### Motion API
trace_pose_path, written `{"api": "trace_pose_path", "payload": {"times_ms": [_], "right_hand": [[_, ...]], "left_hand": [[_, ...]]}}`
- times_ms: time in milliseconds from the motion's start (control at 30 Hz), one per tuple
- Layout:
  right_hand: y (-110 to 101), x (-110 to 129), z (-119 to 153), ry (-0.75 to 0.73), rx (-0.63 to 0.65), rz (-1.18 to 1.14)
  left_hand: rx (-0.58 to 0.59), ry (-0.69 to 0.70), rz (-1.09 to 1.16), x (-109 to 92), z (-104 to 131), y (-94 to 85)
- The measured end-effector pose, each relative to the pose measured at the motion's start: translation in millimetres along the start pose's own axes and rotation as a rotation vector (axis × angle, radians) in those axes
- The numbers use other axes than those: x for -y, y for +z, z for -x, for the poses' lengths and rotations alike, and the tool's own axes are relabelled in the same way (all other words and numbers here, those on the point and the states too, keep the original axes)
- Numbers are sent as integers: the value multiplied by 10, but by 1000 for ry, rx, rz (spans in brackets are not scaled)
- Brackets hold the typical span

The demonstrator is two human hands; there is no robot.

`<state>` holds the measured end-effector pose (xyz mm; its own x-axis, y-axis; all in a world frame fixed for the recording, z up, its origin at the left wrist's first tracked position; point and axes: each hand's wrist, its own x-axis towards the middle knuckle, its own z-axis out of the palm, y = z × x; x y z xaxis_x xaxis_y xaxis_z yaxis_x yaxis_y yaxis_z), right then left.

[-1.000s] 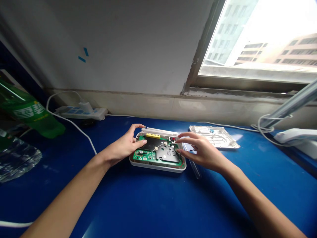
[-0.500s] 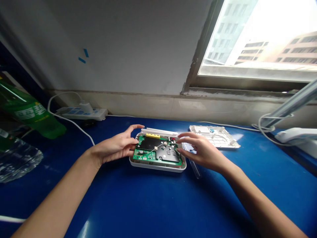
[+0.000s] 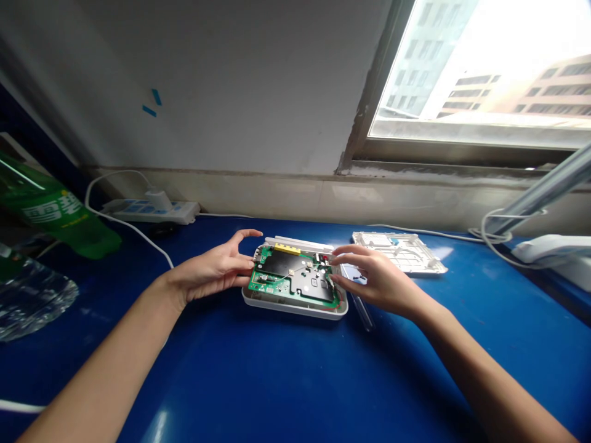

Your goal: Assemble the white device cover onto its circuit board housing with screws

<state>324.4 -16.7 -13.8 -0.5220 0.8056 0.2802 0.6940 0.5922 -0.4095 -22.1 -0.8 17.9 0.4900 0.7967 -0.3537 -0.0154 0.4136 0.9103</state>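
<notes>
A white router-like plastic case [image 3: 295, 310] lies open on the blue table in front of me. Inside it, a green circuit board [image 3: 257, 284] carries black metal shields, a yellow port block [image 3: 287, 248] and thin wires; its far edge sits slightly raised against the case. My left hand [image 3: 217, 267] grips the board's left edge between thumb and lower fingers, the index finger stretched out above. At the right edge, my right hand [image 3: 369, 274] has its fingertips closed on the board. A clear-handled tool [image 3: 364, 312], probably a screwdriver, lies partly under that hand.
The detached white cover [image 3: 401, 253] lies ribbed side up at the back right. A power strip [image 3: 178, 211] with a plugged-in cable stands by the wall. Green and clear bottles [image 3: 74, 218] are at left. A lamp arm [image 3: 530, 191] and its base occupy the right.
The circuit board has shifted slightly toward the back and up within the case, leaving a wider gap along the near wall. Both hands keep nearly the same place.
</notes>
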Motion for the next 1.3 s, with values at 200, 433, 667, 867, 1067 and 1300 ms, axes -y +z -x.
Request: {"api": "trace_pose_path", "payload": {"times_ms": [200,433,667,867,1067,1300], "right_hand": [[-13,3,-2,-6,-7,8],[11,13,-17,2,-33,21],[25,-9,-13,6,-42,8],[10,-3,-12,15,-64,16],[-54,65,-6,61,-96,15],[-3,56,-11,36,-43,22]], "left_hand": [[-180,57,-226,8,-1,3],[-137,18,-232,-18,8,59],[-40,-16,-175,28,-32,83],[3,-9,-140,38,-36,49],[42,6,-130,78,-62,51],[-4,24,-235,135,-101,51]]}}
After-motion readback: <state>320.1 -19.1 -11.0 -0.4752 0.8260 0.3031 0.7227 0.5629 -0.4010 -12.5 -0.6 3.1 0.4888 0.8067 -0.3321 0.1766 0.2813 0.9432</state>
